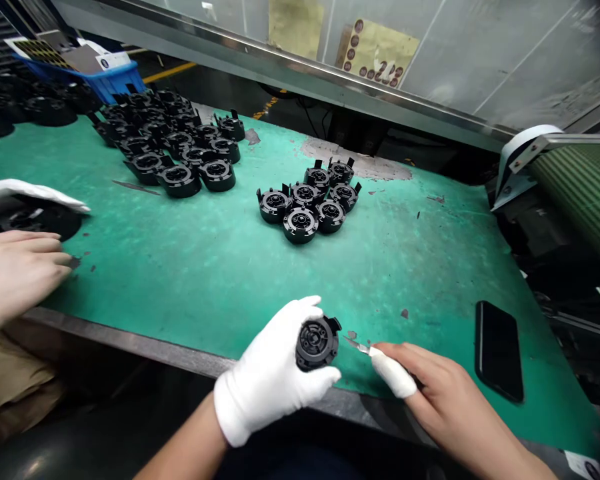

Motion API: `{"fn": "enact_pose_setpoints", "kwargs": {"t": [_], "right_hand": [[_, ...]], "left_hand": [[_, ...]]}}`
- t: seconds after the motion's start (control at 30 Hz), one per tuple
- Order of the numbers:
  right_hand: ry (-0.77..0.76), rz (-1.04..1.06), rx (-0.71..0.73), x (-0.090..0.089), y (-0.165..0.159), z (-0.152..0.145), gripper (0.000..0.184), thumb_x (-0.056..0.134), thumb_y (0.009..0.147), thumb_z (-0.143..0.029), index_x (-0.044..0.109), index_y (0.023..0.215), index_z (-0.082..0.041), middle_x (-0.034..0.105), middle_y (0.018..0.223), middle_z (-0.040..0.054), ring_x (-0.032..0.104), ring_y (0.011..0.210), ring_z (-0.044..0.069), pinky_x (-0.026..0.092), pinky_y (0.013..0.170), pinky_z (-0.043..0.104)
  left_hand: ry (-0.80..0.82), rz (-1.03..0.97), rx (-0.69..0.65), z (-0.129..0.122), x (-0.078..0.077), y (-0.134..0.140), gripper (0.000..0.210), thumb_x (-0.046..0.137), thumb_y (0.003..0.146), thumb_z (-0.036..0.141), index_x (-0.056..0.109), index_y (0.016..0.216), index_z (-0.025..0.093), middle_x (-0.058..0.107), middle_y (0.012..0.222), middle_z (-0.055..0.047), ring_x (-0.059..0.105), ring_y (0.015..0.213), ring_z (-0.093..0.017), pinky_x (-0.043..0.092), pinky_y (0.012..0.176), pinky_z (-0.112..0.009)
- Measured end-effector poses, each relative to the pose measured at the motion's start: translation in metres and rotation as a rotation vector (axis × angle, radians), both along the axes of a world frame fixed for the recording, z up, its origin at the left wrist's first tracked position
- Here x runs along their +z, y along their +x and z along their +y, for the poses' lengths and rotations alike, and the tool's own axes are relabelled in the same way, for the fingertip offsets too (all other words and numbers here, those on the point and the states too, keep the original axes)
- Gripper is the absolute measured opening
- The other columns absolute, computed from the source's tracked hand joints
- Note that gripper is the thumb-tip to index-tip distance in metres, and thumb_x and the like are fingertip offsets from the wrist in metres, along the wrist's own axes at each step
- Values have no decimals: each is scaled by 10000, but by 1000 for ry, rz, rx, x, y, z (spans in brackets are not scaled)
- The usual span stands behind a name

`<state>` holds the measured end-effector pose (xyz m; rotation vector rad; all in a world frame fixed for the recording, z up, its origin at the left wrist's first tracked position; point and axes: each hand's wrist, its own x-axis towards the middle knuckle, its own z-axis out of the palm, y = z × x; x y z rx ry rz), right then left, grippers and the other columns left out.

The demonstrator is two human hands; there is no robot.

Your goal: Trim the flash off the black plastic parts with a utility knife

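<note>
My left hand (273,370), in a white glove, is closed around a round black plastic part (316,343) near the table's front edge. The part's ribbed face points up toward me, and a small tab sticks out at its upper right. My right hand (425,380) is bare apart from a white cover on the thumb. It grips a small knife (359,345) whose thin pointed blade aims left at the part, a short gap away from it. The knife's handle is mostly hidden in my fingers.
Several similar black parts (301,223) stand grouped mid-table, with a larger cluster (177,177) further left. A black phone (499,350) lies at right. At the left edge, another person's hands (23,273) hold a larger black part. A blue bin (113,80) and a conveyor belt (575,193) flank the green table (190,267).
</note>
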<state>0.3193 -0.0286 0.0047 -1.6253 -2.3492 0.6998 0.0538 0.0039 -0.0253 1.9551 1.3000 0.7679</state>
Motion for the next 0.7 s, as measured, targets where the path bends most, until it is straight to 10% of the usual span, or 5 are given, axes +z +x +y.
{"fn": "enact_pose_setpoints", "kwargs": {"t": [0.23, 0.7], "right_hand": [[-23, -122, 197, -1, -13, 23, 342, 408, 1036, -320, 620, 1305, -304, 687, 892, 31, 681, 764, 181, 529, 678, 294], [17, -360, 129, -6, -33, 25, 382, 462, 981, -243, 570, 1328, -358, 645, 882, -11, 686, 753, 229, 428, 581, 343]], "left_hand": [[14, 108, -42, 20, 31, -45, 1050, 827, 697, 285, 234, 1564, 290, 355, 1606, -96, 381, 1463, -333, 370, 1193, -531], [-58, 130, -35, 19, -2, -19, 895, 790, 730, 288, 326, 1494, 253, 526, 1477, -83, 530, 1360, -271, 452, 1170, -450]]}}
